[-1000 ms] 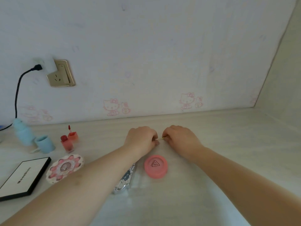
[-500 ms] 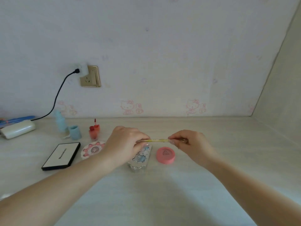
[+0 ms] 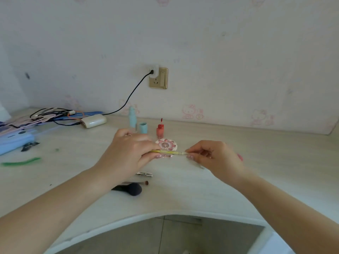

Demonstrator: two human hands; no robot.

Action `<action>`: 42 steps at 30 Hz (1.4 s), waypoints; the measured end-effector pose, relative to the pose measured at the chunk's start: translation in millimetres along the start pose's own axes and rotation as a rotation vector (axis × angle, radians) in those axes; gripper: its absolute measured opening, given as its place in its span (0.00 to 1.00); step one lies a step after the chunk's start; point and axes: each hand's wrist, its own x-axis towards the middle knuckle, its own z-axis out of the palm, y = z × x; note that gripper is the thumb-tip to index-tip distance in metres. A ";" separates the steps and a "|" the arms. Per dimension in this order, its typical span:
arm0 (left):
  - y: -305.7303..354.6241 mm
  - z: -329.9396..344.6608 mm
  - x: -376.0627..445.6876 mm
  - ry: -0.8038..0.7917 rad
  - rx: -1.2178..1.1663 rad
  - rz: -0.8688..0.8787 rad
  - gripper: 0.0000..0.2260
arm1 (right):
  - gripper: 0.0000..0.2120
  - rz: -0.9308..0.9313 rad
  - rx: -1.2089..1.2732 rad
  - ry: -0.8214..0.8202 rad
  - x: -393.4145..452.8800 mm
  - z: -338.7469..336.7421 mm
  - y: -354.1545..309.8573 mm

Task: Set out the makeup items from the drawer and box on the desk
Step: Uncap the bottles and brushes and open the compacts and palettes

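Above the desk (image 3: 183, 197) I hold a thin yellow makeup pencil (image 3: 169, 152) level. My left hand (image 3: 126, 154) grips its left part and my right hand (image 3: 214, 158) pinches its pale right end. Behind the pencil lies a pink flower-shaped compact (image 3: 167, 143). A red lip gloss bottle (image 3: 160, 130), a light blue bottle (image 3: 132, 119) and its blue cap (image 3: 143, 127) stand further back. A dark powder brush (image 3: 131, 188), a thin brush (image 3: 141, 183) and a silvery item (image 3: 145, 174) lie under my left wrist. A pink edge (image 3: 240, 157) peeks out behind my right hand.
A gold wall socket (image 3: 158, 78) holds a plug with a black cable running to a white power bank (image 3: 94, 121). Tangled cables and blue and pink things (image 3: 20, 129) fill the far left. A green strip (image 3: 20, 161) lies at left. The desk's front edge curves inward.
The view swung left and pulled back, bringing the brushes and desk edge into sight. My hands lifted the yellow pencil and drew apart along it; the black palette is hidden now.
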 end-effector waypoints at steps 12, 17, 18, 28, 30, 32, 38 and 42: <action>-47.0 -35.5 -85.5 -0.366 -0.375 -0.264 0.20 | 0.05 -0.176 -0.200 -0.032 -9.2 70.9 -33.3; -75.8 -50.9 -127.8 -0.341 -0.371 -0.393 0.17 | 0.04 -0.104 -0.173 0.046 -16.6 75.6 -19.9; -76.4 -49.8 -133.4 -0.344 -0.367 -0.402 0.15 | 0.04 -0.092 -0.151 0.032 -18.9 82.5 -20.2; -85.3 -22.5 -161.8 -0.356 -0.291 -0.408 0.21 | 0.11 -0.046 -0.025 -0.041 -36.8 144.6 -14.5; -85.1 -16.6 -161.7 -0.354 -0.271 -0.400 0.22 | 0.10 -0.049 -0.053 -0.037 -36.9 148.2 -13.3; -84.5 -11.6 -158.4 -0.357 -0.260 -0.401 0.20 | 0.10 -0.087 -0.089 -0.052 -35.8 149.7 -13.1; -82.8 1.7 -143.5 -0.362 -0.256 -0.375 0.24 | 0.06 -0.202 -0.198 -0.067 -28.2 161.1 -19.5; -83.0 3.6 -140.9 -0.348 -0.249 -0.379 0.21 | 0.09 -0.250 -0.263 -0.026 -20.7 176.4 -25.6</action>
